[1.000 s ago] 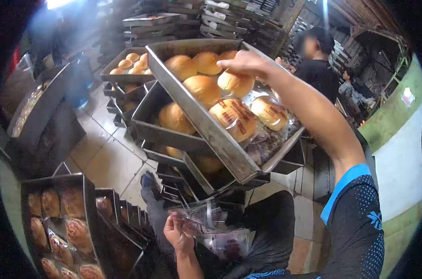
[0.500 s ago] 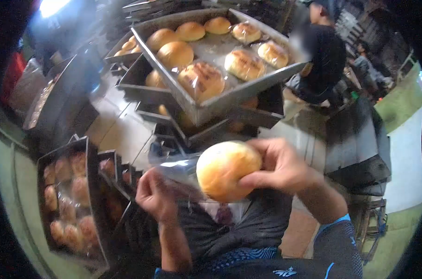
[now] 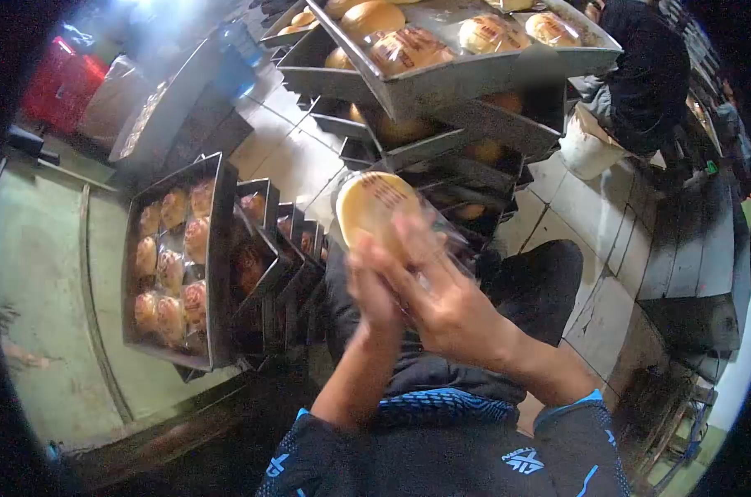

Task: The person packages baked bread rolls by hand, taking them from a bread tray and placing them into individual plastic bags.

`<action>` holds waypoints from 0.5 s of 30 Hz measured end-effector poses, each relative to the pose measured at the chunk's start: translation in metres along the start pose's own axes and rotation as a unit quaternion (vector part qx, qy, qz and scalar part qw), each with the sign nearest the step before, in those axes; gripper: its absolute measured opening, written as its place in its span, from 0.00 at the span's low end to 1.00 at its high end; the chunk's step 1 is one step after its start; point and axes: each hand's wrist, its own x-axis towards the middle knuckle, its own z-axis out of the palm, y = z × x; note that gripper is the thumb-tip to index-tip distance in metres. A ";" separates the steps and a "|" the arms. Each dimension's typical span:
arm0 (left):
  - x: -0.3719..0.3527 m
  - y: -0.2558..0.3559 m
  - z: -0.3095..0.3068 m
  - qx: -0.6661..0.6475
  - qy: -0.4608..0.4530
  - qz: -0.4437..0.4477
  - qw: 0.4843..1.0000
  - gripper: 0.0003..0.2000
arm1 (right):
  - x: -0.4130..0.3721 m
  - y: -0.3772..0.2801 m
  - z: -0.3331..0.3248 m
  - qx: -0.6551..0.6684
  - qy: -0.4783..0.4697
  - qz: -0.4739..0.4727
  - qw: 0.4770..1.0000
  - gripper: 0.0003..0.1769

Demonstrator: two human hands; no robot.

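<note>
Between my two hands is a round golden bun, now inside a clear plastic bag with dark print over the bun. My left hand grips the bun's near lower side. Across the bag's right side lies my right hand, fingers pressed on bag and bun and somewhat smeared by motion. Both hands are close together above my lap. Just beyond them, a metal tray on top of a stack holds plain buns and bagged, printed buns.
To the left, another metal tray is filled with bagged buns, with more trays stacked behind it. A white bucket stands near a person in dark clothing. Large grey metal boxes are at the right.
The bun has gone into the plastic bag, and my hands have come together around it. My view has tilted down and left, so the top tray sits higher in the picture.
</note>
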 end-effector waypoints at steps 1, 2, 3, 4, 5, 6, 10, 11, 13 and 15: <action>0.007 0.005 -0.015 -0.100 -0.024 -0.066 0.992 0.38 | -0.010 0.000 0.004 0.031 -0.039 0.000 0.999 0.35; 0.011 0.015 -0.012 -0.104 0.016 -0.041 0.994 0.37 | -0.024 0.002 0.010 0.060 -0.077 -0.001 0.995 0.32; 0.016 0.024 -0.010 -0.105 0.055 -0.016 0.993 0.36 | -0.033 0.006 0.011 0.088 -0.115 -0.003 0.989 0.30; 0.014 0.027 -0.013 -0.095 0.059 -0.009 0.994 0.35 | -0.036 0.011 0.005 0.121 -0.150 -0.017 0.981 0.26; 0.010 0.029 -0.015 -0.083 0.063 -0.006 0.995 0.34 | -0.037 0.017 0.000 0.198 -0.155 0.001 0.968 0.25; 0.006 0.026 -0.013 -0.111 0.061 -0.018 0.992 0.34 | -0.034 0.024 -0.005 0.272 -0.156 0.019 0.949 0.24; 0.000 0.004 -0.011 0.024 0.076 -0.056 0.995 0.31 | -0.010 0.024 0.007 0.264 -0.078 -0.005 0.961 0.11; 0.001 0.009 -0.008 0.100 0.073 -0.075 0.989 0.30 | -0.009 0.024 0.007 0.254 -0.104 -0.018 0.961 0.10; 0.007 0.018 -0.006 -0.047 0.073 -0.098 0.991 0.28 | -0.011 0.012 -0.007 0.345 -0.167 -0.093 0.919 0.04; 0.013 0.024 -0.035 -0.140 0.039 -0.115 0.983 0.31 | -0.010 0.011 -0.023 0.608 -0.273 -0.144 0.731 0.04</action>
